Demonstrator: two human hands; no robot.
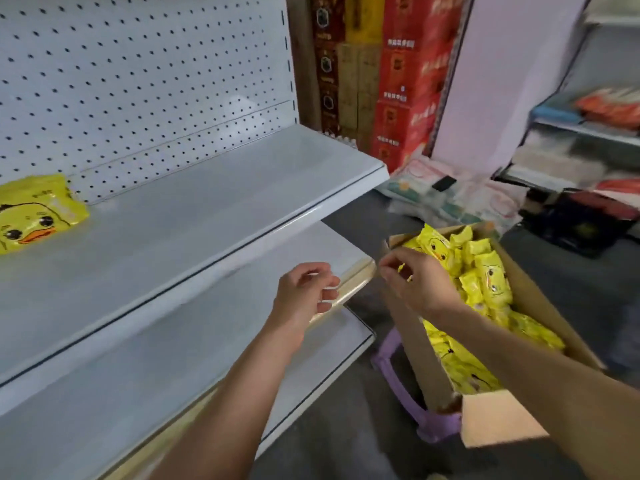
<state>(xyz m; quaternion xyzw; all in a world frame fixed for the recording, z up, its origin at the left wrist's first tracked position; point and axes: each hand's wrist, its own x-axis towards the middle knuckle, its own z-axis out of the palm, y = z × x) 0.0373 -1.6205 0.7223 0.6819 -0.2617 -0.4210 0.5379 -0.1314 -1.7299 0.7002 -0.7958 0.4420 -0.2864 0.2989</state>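
Presently the right hand point(412, 282) hovers curled over the duck packets point(485, 268) in the box point(427, 362) beneath it, grip unclear; the left hand point(304, 292) hangs loose, empty. Pinch one packet's top edge, lift straight.

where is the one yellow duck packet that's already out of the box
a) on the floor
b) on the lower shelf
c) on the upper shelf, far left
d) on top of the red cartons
c: the lone yellow duck packet lies at the far left of the upper shelf, while the other packets sit in the cardboard box.
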